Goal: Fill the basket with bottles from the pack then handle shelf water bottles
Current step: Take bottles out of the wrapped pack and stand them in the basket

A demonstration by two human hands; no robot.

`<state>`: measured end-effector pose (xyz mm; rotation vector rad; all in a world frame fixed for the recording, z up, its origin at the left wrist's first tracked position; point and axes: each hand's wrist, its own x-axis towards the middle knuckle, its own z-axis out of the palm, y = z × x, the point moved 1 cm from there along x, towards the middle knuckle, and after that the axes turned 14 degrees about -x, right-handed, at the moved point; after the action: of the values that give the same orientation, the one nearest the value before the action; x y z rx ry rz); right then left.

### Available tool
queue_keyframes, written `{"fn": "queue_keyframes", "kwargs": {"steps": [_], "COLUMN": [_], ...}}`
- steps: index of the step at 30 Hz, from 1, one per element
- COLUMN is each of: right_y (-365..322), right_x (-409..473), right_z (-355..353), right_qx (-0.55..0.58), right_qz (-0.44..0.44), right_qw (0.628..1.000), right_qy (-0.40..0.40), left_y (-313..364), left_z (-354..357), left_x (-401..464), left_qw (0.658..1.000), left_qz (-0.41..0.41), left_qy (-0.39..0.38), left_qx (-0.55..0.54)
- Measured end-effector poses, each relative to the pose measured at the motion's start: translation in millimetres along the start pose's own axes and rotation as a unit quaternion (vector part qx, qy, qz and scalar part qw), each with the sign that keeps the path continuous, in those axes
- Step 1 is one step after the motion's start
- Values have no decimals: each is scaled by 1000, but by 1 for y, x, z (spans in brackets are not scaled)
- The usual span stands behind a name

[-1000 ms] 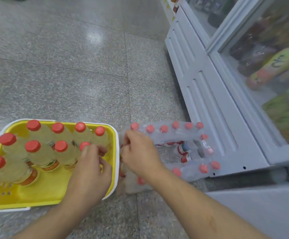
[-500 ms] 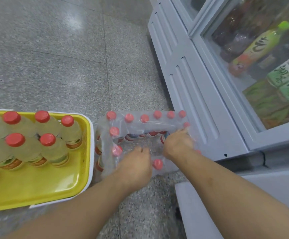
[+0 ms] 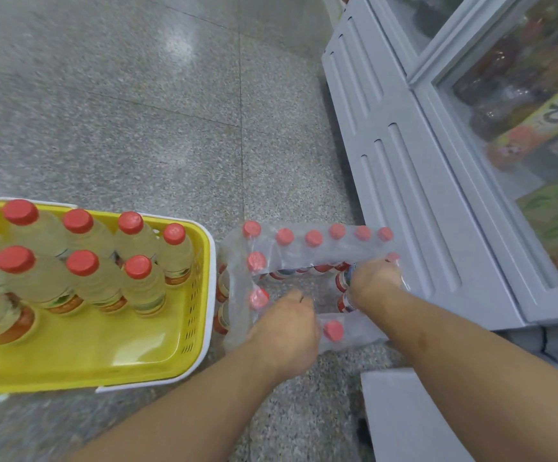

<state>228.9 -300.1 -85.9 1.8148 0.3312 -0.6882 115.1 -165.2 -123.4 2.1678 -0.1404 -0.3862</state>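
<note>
A: Basket (image 3: 200, 295)?
B: Yellow, white rim, on floor at left. Red-capped bottles (image 3: 144, 285) stand upright in its far part.
A: Pack (image 3: 321, 248)?
B: Clear shrink-wrap, just right of basket; middle torn open, red-capped bottles remain round the edges.

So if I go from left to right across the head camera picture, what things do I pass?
Yellow basket holding red-capped bottles → plastic-wrapped pack with the left hand and right hand in it → white fridge.
</note>
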Motion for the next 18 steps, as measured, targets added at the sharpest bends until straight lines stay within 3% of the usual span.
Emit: {"fn": "queue_keyframes", "kwargs": {"steps": [3,5,10,12,14,18], "right_y": [10,15,42,59,77,93], "right_x": [-7,-15,-61,-94,-136,-200], "right_z": [8,18,20,9,-11,-56], "right_qx": [70,113,273,312,363,506], "right_qz": [-39,-49,-25,-15,-15,-76], "right_qw": [996,990,943,916,869,738], "right_qy": [34,71,187,252,335,440], "left_y": [1,2,16,29,41,60], "left_z": [0,-2,-22,-37,-55,-94], "left_x": [0,-1,-7,-14,-26,-72], "left_qw": [999,1000,990,987,988,976], "left_qz": [9,-11,12,35,31,58], "left_qy": [-24,-22,60,99,121,204], "left_qx": [26,-15,-124,-121,-86,-53]}}
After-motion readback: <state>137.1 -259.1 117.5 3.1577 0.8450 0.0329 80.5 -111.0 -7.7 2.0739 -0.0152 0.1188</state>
